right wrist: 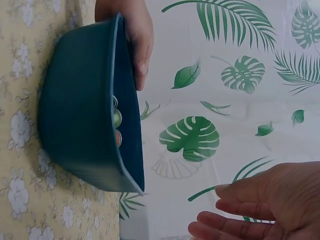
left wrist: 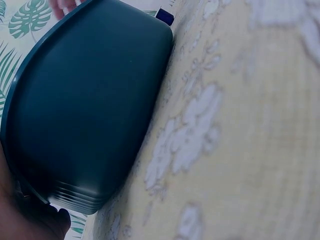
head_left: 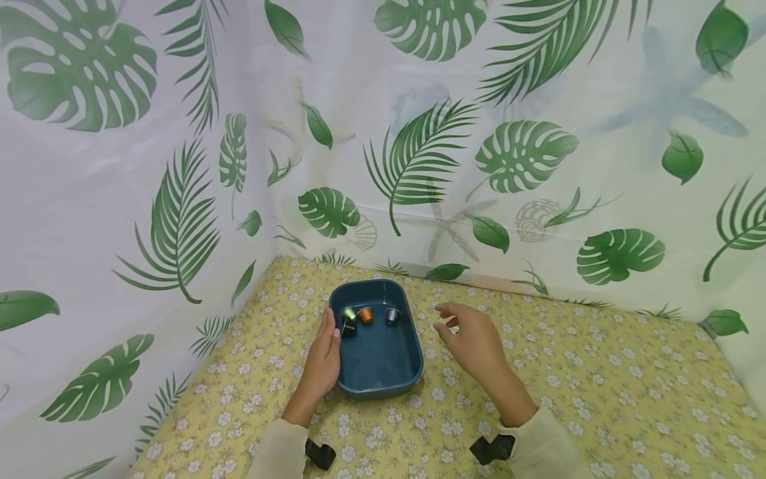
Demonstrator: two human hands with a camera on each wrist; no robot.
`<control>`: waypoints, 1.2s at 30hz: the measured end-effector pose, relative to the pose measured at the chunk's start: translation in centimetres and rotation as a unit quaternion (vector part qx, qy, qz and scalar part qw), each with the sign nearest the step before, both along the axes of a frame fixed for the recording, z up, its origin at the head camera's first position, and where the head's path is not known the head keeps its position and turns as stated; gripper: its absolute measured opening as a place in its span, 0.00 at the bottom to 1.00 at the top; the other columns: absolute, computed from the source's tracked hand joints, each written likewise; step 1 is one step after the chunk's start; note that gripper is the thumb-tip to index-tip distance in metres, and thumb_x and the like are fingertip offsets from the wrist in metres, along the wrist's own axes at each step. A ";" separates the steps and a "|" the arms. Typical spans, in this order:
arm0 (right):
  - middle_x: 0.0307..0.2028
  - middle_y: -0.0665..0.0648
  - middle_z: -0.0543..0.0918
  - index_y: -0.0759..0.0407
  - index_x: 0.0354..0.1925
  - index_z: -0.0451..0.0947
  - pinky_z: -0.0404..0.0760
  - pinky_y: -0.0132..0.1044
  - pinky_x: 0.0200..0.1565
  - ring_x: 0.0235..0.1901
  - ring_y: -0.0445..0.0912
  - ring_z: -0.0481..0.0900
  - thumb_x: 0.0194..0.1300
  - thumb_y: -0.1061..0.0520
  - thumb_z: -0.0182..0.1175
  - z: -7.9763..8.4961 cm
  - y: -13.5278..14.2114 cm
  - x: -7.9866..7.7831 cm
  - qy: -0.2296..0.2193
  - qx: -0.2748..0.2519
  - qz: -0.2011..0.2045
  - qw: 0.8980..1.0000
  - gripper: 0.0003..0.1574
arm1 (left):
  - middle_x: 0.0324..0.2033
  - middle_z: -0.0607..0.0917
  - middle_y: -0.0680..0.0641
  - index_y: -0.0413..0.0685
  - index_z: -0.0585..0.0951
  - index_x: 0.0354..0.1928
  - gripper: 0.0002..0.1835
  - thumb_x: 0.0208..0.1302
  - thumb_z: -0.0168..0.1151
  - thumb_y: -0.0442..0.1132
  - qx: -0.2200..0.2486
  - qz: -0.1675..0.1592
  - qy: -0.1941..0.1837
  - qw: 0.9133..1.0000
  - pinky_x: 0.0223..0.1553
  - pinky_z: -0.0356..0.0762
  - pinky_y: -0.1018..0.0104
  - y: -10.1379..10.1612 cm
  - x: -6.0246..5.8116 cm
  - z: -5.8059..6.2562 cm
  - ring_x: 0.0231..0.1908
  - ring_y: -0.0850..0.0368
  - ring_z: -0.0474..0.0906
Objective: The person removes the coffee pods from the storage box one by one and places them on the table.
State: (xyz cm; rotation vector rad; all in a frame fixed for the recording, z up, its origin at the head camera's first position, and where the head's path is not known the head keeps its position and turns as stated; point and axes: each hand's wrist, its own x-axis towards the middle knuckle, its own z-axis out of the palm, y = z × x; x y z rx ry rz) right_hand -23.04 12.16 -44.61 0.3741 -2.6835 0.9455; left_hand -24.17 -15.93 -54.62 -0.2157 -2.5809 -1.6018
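Observation:
A dark blue plastic basin [head_left: 377,372] sits on the flowered cloth. At its far end lie several small coffee capsules: a light green capsule [head_left: 350,313], an orange capsule [head_left: 365,315], a silver-grey capsule [head_left: 392,316] and a black capsule [head_left: 348,328]. Along the basin's left side rests my left hand [head_left: 321,359], its fingers fairly straight and its thumb near the rim. My right hand [head_left: 475,339] hovers to the right of the basin, fingers loosely bent, holding nothing. The right wrist view shows the basin side-on, with the right hand [right wrist: 265,207] apart from it.
Yellow cloth with white flowers [head_left: 574,399] covers the table. White curtains with green leaf prints [head_left: 413,159] rise behind and at the left. Black straps [head_left: 492,449] are worn at both cuffs.

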 end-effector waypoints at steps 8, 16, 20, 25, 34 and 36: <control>0.44 0.59 0.89 0.61 0.53 0.86 0.85 0.47 0.37 0.39 0.52 0.87 0.67 0.61 0.68 0.5 -1.8 -0.9 0.015 -0.036 0.003 0.999 0.16 | 0.80 0.38 0.45 0.43 0.41 0.81 0.31 0.85 0.35 0.41 0.002 -0.002 0.001 1.000 0.76 0.43 0.42 0.1 0.0 0.0 0.79 0.43 0.36; 0.44 0.59 0.89 0.60 0.52 0.86 0.85 0.48 0.37 0.38 0.52 0.87 0.67 0.60 0.68 1.2 -3.2 -1.7 0.024 -0.037 0.006 0.999 0.15 | 0.80 0.39 0.44 0.41 0.42 0.81 0.31 0.85 0.35 0.41 -0.003 0.000 0.004 1.000 0.75 0.43 0.41 0.1 -0.1 0.1 0.79 0.42 0.37; 0.44 0.59 0.89 0.60 0.52 0.86 0.85 0.48 0.38 0.39 0.52 0.87 0.68 0.58 0.68 1.5 -3.9 -2.0 0.023 -0.029 0.013 0.999 0.15 | 0.80 0.39 0.45 0.41 0.42 0.81 0.31 0.85 0.35 0.41 -0.001 0.000 0.005 1.000 0.76 0.43 0.42 0.1 -0.2 0.1 0.79 0.44 0.37; 0.45 0.58 0.88 0.59 0.54 0.85 0.84 0.44 0.33 0.39 0.52 0.87 0.69 0.58 0.68 1.8 -5.1 -2.4 0.008 -0.026 0.020 0.999 0.17 | 0.80 0.39 0.44 0.41 0.42 0.81 0.31 0.86 0.34 0.44 -0.004 -0.002 0.011 1.000 0.76 0.43 0.42 -0.1 -0.1 0.2 0.79 0.45 0.36; 0.42 0.58 0.88 0.59 0.52 0.86 0.84 0.41 0.33 0.36 0.48 0.86 0.66 0.60 0.69 1.0 -6.7 -3.3 0.003 -0.041 0.062 0.997 0.16 | 0.80 0.39 0.42 0.41 0.42 0.81 0.31 0.86 0.34 0.42 -0.003 -0.004 0.010 1.000 0.75 0.43 0.41 -0.1 -0.1 0.1 0.79 0.42 0.37; 0.42 0.59 0.88 0.59 0.53 0.85 0.84 0.41 0.35 0.36 0.47 0.86 0.67 0.60 0.69 0.8 -7.0 -3.5 -0.001 -0.033 0.069 0.997 0.16 | 0.80 0.40 0.41 0.41 0.42 0.81 0.31 0.86 0.34 0.42 -0.004 -0.003 0.009 1.000 0.75 0.43 0.40 -0.1 -0.1 0.0 0.79 0.41 0.37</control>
